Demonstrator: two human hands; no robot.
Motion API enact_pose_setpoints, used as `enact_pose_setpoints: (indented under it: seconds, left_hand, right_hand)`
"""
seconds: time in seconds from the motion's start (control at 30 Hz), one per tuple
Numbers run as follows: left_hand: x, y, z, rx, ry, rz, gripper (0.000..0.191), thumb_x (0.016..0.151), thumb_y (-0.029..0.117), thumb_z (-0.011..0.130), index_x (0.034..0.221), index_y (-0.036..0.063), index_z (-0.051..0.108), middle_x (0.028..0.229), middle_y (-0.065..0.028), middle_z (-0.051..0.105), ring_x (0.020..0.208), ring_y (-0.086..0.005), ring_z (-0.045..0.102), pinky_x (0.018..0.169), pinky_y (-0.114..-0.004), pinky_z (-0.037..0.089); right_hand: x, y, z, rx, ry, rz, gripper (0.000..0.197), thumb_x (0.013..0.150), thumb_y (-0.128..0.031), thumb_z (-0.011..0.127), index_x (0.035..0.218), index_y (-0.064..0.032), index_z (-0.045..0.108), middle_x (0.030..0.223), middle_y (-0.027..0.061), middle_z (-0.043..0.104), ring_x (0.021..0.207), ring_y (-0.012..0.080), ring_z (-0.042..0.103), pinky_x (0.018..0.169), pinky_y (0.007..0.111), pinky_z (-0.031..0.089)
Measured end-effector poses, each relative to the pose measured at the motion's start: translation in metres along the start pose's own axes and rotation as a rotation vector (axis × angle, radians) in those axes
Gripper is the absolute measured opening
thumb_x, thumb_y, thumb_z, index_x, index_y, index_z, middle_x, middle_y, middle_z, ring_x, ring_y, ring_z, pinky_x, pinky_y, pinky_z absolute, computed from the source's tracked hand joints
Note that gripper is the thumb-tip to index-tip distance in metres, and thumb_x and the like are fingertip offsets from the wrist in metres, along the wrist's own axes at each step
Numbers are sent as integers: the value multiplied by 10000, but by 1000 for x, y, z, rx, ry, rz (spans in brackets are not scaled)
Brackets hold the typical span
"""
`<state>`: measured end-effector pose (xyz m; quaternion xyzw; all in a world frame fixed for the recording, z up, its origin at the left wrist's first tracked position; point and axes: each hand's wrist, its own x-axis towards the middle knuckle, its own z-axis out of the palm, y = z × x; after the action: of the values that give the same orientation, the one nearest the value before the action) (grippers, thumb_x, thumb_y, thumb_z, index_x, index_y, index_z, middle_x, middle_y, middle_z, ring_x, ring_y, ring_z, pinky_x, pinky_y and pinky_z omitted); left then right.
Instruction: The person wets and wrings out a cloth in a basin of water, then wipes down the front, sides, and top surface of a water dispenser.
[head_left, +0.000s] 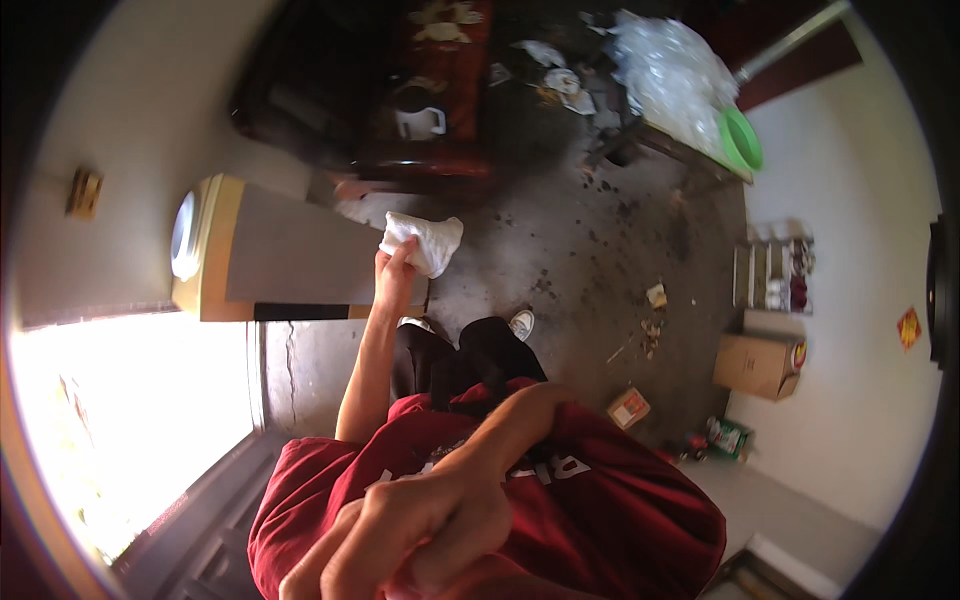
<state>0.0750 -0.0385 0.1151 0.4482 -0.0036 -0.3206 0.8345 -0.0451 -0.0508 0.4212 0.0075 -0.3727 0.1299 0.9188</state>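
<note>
My left hand (397, 274) grips a folded white cloth (426, 241), thumb on top, out in front of me at the end of a nearly straight arm. Beneath and left of it stands a cabinet (300, 247) with a grey side and light wood edges. My right hand (427, 525) is raised across my chest, very close to the camera. Its fingers are bent and partly cut off by the lower edge, so whether it holds anything cannot be made out.
A dark reddish wooden table (457, 135) bears a white cup-like item (421, 124). Clear plastic wrap (675, 75) and a green basin (741, 139) sit on a bench. Scraps litter the concrete floor (570, 277). Along the right wall are a rack (772, 276) and a cardboard box (754, 365).
</note>
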Motion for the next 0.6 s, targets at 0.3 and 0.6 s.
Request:
enact_pose_setpoints:
  seconds: [0.3,0.6]
  left_hand:
    - [6,-74,89,269,-110,-125,173,937,203,565,975,44,623,792,33,581,634,-46,479,551,-225,353]
    - [13,-145,141,412,-111,-260,213,925,210,622,1004,14,646,932,-26,627,875,-118,585,739,-291,475]
  right_hand:
    - [-152,-99,-3,-618,330,-120,172,879,-10,472,953,63,609,923,208,647,867,289,643,800,363,514]
    - [-529,-89,-43,-1733,1594,892,375,961,-372,527,1079,-38,649,901,228,672,842,391,659,734,429,517]
